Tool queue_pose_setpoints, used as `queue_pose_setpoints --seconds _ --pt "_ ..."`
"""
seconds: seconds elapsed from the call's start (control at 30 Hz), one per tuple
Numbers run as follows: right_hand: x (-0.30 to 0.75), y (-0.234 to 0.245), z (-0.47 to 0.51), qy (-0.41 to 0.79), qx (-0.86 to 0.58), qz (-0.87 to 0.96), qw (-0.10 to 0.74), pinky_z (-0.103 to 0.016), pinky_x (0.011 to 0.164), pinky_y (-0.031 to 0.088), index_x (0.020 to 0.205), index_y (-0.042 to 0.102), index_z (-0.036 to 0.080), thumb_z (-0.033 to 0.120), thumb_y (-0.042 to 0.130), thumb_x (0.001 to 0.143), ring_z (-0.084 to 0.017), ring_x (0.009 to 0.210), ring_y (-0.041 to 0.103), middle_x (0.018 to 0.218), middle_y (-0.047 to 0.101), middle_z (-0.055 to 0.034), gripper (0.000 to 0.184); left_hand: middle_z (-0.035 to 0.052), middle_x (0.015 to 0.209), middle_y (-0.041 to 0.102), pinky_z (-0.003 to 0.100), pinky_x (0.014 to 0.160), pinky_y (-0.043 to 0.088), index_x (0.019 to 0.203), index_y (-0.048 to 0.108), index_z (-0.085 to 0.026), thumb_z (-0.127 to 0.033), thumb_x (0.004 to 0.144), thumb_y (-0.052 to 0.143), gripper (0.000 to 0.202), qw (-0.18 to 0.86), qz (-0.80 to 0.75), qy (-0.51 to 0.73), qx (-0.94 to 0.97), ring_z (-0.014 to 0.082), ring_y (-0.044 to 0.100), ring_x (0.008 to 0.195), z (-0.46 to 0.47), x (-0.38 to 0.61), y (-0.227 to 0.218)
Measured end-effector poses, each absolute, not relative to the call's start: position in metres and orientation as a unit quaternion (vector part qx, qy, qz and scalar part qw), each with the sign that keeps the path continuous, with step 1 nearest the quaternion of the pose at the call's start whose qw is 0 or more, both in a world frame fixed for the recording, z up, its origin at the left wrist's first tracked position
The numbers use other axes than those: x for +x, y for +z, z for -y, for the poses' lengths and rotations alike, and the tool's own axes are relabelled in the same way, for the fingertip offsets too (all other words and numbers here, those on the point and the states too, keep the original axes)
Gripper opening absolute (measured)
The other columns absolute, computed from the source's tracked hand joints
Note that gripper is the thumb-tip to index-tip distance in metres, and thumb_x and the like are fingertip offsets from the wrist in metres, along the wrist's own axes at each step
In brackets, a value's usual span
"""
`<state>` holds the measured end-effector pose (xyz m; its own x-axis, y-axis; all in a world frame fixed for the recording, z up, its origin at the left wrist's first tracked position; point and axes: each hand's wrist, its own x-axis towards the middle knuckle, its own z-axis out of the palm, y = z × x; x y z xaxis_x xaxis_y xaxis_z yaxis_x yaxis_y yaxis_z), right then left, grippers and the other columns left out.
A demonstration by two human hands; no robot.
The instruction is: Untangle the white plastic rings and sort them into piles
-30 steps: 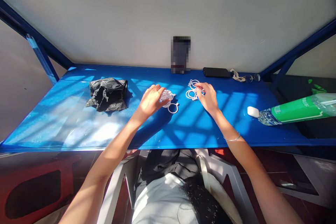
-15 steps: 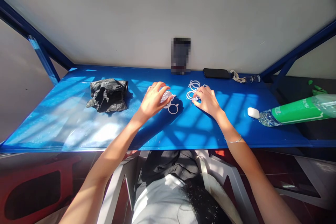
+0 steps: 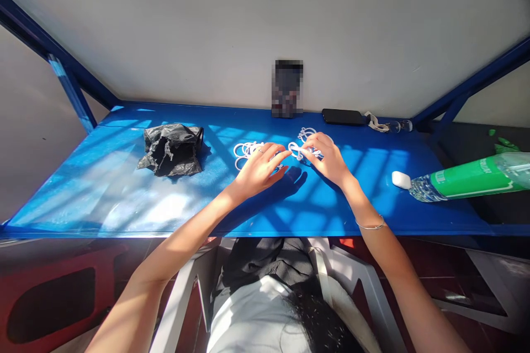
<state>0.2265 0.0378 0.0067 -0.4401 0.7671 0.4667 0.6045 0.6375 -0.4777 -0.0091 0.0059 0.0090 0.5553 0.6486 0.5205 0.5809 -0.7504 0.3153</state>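
Note:
Several white plastic rings lie on the blue table (image 3: 124,187) in two clusters. One cluster (image 3: 244,150) lies just left of my left hand (image 3: 260,168), whose fingers stretch rightward, open, toward the other cluster. My right hand (image 3: 327,157) pinches a white ring (image 3: 296,150) at the edge of the second cluster (image 3: 307,133). The fingertips of both hands nearly meet over that ring.
A crumpled black plastic bag (image 3: 170,149) lies at the left. At the back stand a blurred dark card (image 3: 287,88), a black phone (image 3: 343,116) and a small key ring (image 3: 383,124). A green-labelled water bottle (image 3: 464,179) lies on its side at the right.
My left hand has let go of the left ring cluster and moved right toward my right hand. My right hand has drawn a ring slightly left.

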Motion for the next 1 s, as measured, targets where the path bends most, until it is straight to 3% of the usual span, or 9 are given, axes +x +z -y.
queue_pose_setpoints --seconds 0.27,0.53,0.7,0.83,1.0 --pt "0.215 0.015 -0.024 0.206 -0.334 0.826 0.405 -0.036 0.071 0.052 0.093 0.065 0.025 0.039 0.058 0.097 -0.022 0.085 0.062 0.096 0.066 -0.0066 0.016 0.0157 0.12 0.065 0.044 0.093 0.053 0.128 0.057 -0.018 -0.03 0.099 0.048 0.033 0.087 -0.377 0.35 0.853 0.0268 0.062 0.108 -0.004 -0.011 0.01" --pt "0.213 0.028 -0.014 0.32 -0.315 0.772 0.45 -0.04 0.079 0.052 0.085 0.067 0.027 0.044 0.062 0.095 -0.023 0.086 0.062 0.091 0.067 -0.005 0.02 0.013 0.132 0.064 0.042 0.099 0.05 0.137 0.052 -0.02 -0.029 0.099 0.045 0.04 0.175 -0.366 0.394 0.825 0.0253 0.061 0.118 0.0 -0.014 0.015" --pt "0.211 0.028 -0.014 0.398 -0.285 0.729 0.477 -0.039 0.074 0.053 0.082 0.066 0.027 0.055 0.066 0.091 -0.022 0.08 0.063 0.083 0.065 -0.0039 0.03 0.0088 0.106 0.074 0.035 0.086 0.052 0.121 0.066 -0.019 -0.034 0.099 0.05 0.031 0.231 -0.346 0.394 0.819 0.021 0.067 0.094 0.0 -0.015 0.015" --pt "0.207 0.028 -0.015 0.417 -0.257 0.717 0.496 -0.035 0.07 0.052 0.082 0.065 0.026 0.054 0.068 0.09 -0.02 0.076 0.062 0.079 0.064 -0.0022 0.029 0.0059 0.092 0.073 0.03 0.07 0.05 0.111 0.07 -0.02 -0.037 0.098 0.054 0.027 0.262 -0.332 0.399 0.813 0.0162 0.063 0.074 0.0 -0.014 0.016" --pt "0.205 0.025 -0.015 0.419 -0.239 0.725 0.491 -0.033 0.065 0.052 0.083 0.065 0.026 0.048 0.065 0.094 -0.019 0.077 0.062 0.081 0.065 -0.0025 0.024 0.004 0.083 0.072 0.028 0.067 0.049 0.095 0.072 -0.019 -0.042 0.096 0.057 0.027 0.326 -0.332 0.397 0.791 0.0157 0.063 0.071 0.001 -0.013 0.019"
